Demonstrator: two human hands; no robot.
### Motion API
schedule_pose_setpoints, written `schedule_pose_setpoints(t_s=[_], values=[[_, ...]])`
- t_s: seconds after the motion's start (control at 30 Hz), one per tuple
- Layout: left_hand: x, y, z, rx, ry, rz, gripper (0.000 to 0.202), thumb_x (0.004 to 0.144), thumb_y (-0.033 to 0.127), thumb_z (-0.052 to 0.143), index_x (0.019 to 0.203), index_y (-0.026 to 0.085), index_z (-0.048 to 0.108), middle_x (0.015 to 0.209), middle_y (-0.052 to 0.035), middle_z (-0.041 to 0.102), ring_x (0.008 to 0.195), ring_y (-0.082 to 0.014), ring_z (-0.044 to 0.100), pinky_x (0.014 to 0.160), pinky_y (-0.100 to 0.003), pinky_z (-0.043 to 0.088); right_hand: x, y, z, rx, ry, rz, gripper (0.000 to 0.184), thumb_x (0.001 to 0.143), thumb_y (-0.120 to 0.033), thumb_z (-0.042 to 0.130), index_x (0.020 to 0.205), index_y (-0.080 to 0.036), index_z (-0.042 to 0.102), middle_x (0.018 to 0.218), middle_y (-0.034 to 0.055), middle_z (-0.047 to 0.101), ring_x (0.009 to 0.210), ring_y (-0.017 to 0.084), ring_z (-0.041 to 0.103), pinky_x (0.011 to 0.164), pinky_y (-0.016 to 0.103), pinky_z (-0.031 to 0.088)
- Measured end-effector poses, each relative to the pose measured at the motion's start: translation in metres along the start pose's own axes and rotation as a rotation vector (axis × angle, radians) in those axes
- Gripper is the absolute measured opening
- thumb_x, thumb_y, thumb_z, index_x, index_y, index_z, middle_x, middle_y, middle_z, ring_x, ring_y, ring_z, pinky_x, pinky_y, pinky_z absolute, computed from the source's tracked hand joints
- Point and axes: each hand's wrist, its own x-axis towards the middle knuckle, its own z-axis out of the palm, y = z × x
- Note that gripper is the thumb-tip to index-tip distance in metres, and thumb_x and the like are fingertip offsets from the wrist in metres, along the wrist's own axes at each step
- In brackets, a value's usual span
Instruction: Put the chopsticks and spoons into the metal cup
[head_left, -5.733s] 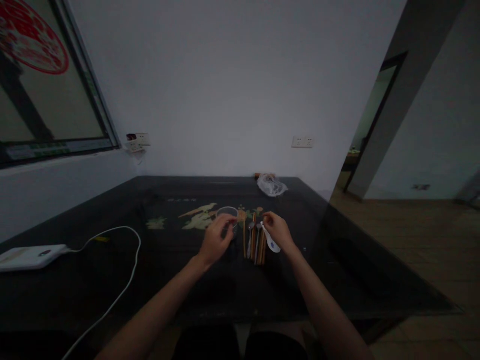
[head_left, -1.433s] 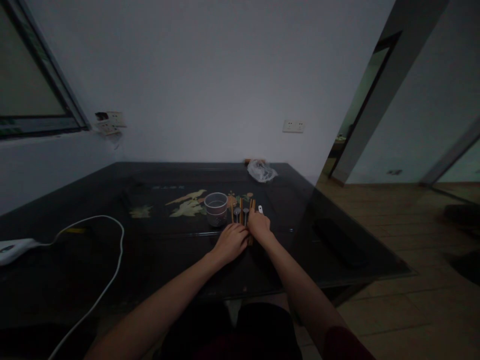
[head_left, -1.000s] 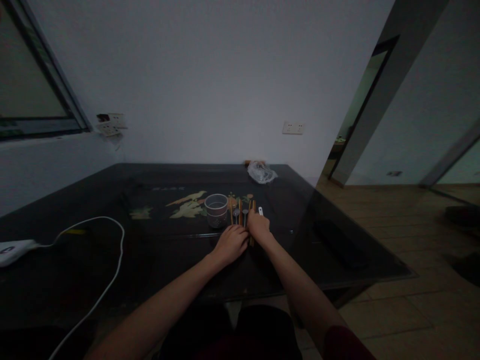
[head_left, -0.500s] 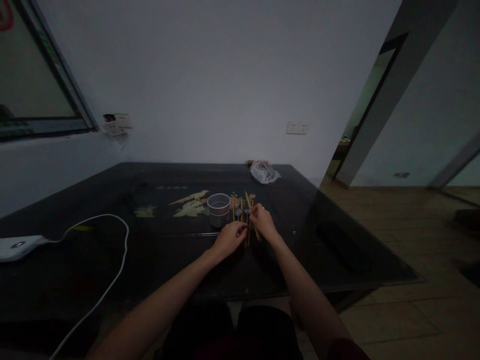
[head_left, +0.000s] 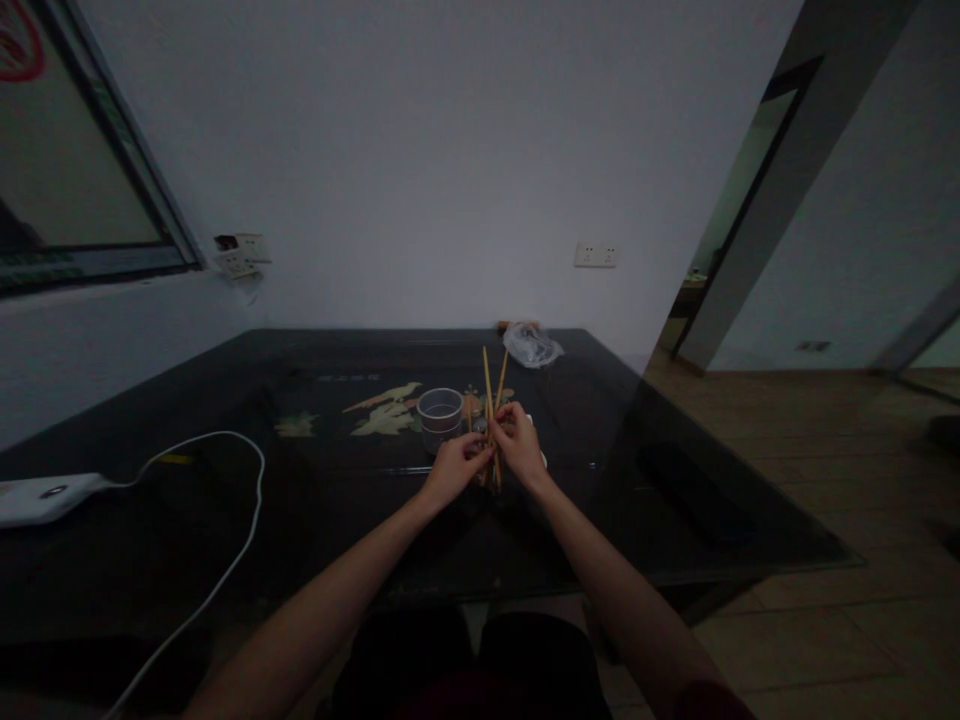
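Note:
Two wooden chopsticks (head_left: 487, 378) stand out above my hands, their upper ends spread apart in a narrow V. My right hand (head_left: 523, 448) pinches them around the middle. My left hand (head_left: 456, 470) is closed at their lower part, thumb and fingertips against the sticks. Just left of the chopsticks a metal spoon (head_left: 478, 425) shows its bowl; its handle is hidden by my fingers. A round metal holder (head_left: 440, 408) with holes in its side stands beyond my left hand. Something white (head_left: 544, 460) peeks out behind my right hand.
A crumpled clear plastic bag (head_left: 532, 346) lies at the table's back edge by the wall. To the right rests a long dark case (head_left: 694, 495). A white power strip (head_left: 49, 498) and its cable (head_left: 259, 480) occupy the left side of the dark table (head_left: 337, 540).
My right hand has moved slightly left, close to my left hand. Two chopsticks now rise together between the hands, where before my right hand held one tilted stick over others lying down.

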Motion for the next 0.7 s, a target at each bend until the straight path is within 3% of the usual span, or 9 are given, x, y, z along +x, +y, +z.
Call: schedule_pose_setpoints(t_s=[0.3, 0.5, 0.7], values=[[0.002, -0.01, 0.001, 0.025, 0.04, 0.036, 0.032, 0.074, 0.036, 0.064, 0.094, 0.011, 0.068, 0.073, -0.0061, 0.071, 0.064, -0.0175, 0.066, 0.06, -0.024, 0.05, -0.002, -0.002, 0.004, 0.063, 0.023, -0.008, 0.014, 0.076, -0.03, 0.058, 0.079, -0.021, 0.047, 0.077, -0.0017, 0.052, 0.065, 0.012, 0.053, 0.06, 0.024, 0.044], [-0.002, -0.004, -0.003, 0.181, 0.041, 0.082, 0.026, 0.08, 0.033, 0.057, 0.092, 0.013, 0.068, 0.078, -0.0059, 0.071, 0.067, -0.0164, 0.065, 0.064, -0.023, 0.049, -0.006, -0.012, 0.006, 0.168, -0.006, 0.062, 0.022, 0.074, -0.034, 0.06, 0.083, -0.022, 0.044, 0.077, -0.0034, 0.051, 0.058, 0.01, 0.051, 0.045, 0.019, 0.04], [-0.006, 0.012, -0.019, 0.284, -0.055, 0.117, 0.023, 0.082, 0.031, 0.054, 0.092, 0.016, 0.068, 0.084, -0.0052, 0.071, 0.074, -0.0178, 0.065, 0.066, -0.024, 0.047, 0.003, -0.021, 0.0, 0.239, -0.076, 0.069, 0.043, 0.068, -0.028, 0.068, 0.104, -0.021, 0.047, 0.079, -0.0017, 0.057, 0.067, 0.012, 0.057, 0.059, 0.022, 0.047]])
